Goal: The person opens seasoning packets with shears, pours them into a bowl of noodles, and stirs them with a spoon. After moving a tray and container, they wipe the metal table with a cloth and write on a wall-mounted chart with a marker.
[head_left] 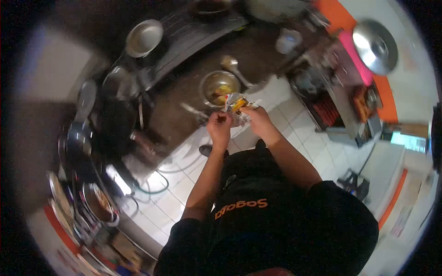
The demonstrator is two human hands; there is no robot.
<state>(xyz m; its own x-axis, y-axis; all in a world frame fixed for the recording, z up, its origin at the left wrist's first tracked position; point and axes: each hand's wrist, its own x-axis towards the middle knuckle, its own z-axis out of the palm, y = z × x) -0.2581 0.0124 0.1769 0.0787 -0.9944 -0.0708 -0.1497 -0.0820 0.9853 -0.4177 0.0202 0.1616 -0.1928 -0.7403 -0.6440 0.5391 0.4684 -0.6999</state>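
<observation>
My right hand (260, 120) is closed round a crinkled foil packet (238, 102) with yellow and white parts. The packet is held over the near edge of a metal bowl (208, 83). Inside the bowl lies some yellow and reddish food (224, 89). Close to the packet's left side, my left hand (218, 130) has its fingers curled together; a small dark patch shows between them, too blurred to name. A metal ladle (230, 63) rests on the dark counter (184, 85) beyond the bowl.
A metal pot (144, 38) stands at the back left by the stove. A lidded pan (99, 202) is at the lower left. To the right are a shelf rack (324, 108) and a round metal lid (375, 47) on the wall. White floor tiles (294, 122) lie below.
</observation>
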